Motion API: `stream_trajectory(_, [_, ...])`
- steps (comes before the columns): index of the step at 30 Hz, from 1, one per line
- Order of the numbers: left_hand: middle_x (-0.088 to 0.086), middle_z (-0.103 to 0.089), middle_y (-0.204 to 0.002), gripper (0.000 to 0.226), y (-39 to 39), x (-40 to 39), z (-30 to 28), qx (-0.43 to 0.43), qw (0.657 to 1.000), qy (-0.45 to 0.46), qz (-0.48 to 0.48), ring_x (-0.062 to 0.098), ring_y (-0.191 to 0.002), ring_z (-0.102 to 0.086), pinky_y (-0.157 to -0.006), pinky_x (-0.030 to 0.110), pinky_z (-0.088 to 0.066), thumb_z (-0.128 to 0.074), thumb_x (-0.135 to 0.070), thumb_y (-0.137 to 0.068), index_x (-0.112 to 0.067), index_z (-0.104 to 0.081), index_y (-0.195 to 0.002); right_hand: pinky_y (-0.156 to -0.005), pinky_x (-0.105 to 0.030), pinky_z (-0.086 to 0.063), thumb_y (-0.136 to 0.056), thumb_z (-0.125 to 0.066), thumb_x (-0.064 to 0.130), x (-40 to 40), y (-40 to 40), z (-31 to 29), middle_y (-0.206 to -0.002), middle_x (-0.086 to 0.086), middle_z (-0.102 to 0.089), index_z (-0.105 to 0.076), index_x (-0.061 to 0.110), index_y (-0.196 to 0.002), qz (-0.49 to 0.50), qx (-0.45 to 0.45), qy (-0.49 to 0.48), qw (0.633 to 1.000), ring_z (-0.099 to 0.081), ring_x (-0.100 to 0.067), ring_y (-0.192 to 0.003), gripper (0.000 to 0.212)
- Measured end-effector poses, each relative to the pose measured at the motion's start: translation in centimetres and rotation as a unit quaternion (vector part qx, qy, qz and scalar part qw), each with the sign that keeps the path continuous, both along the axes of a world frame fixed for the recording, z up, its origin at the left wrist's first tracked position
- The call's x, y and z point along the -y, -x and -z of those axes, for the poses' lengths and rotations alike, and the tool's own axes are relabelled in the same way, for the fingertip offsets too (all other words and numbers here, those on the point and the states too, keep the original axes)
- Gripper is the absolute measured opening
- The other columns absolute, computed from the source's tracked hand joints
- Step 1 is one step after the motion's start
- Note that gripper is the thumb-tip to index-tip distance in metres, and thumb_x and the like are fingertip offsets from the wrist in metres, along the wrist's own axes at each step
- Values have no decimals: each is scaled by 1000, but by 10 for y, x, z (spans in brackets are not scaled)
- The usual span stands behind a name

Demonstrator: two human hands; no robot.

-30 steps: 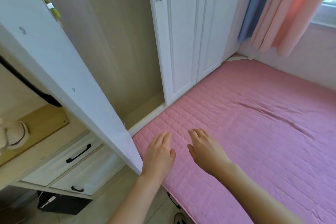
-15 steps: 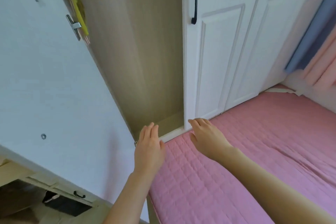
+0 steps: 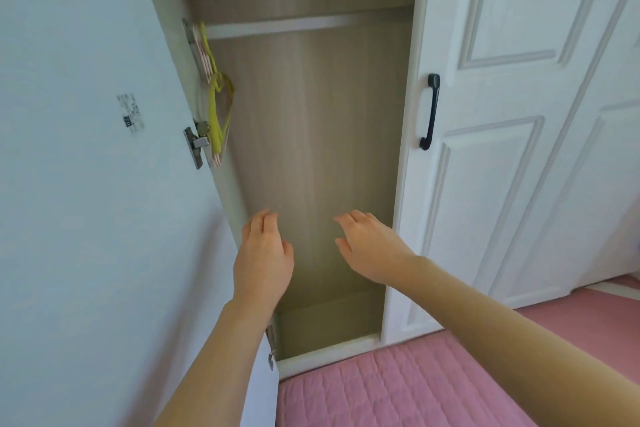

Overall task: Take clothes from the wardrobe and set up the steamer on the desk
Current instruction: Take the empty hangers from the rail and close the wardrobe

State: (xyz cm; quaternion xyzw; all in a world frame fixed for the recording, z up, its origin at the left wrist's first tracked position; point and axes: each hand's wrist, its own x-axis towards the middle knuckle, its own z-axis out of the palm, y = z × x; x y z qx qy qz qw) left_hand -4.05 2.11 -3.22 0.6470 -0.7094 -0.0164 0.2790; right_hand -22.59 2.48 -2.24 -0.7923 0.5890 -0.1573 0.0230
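Note:
The wardrobe compartment [image 3: 311,149] stands open in front of me, its beige wood interior bare down to the floor panel. A pale hanging rail [image 3: 287,26] crosses the top. Yellow and pink hangers [image 3: 218,104] hang bunched at the rail's left end, partly hidden behind the open door [image 3: 86,184]. No clothes show inside. My left hand [image 3: 263,256] and my right hand [image 3: 370,246] are raised side by side before the opening, fingers relaxed and slightly bent, holding nothing. The steamer and the desk are out of view.
The open white door fills the left side, with metal hinges [image 3: 197,146] along its edge. Closed white wardrobe doors [image 3: 502,149] with a black handle [image 3: 429,111] stand to the right. A pink quilted bed cover [image 3: 415,388] lies below the wardrobe.
The view has tilted up from the bed to the wardrobe interior. Both hands rose from just above the pink cover to mid-height in front of the open compartment.

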Motion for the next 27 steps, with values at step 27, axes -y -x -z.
stream_trajectory(27, [22,-48,-137,50,-36,227,-179,-146,973,-71,-165,38,-126,-47,-98,37,-44,-49,-13,-89,4,-43,-136,-84,-43,-54,-94,-39,12,213,-89,-122,-116,-20,-61,-52,2,-123,3,188,-8,982,-60,-37,-98,34])
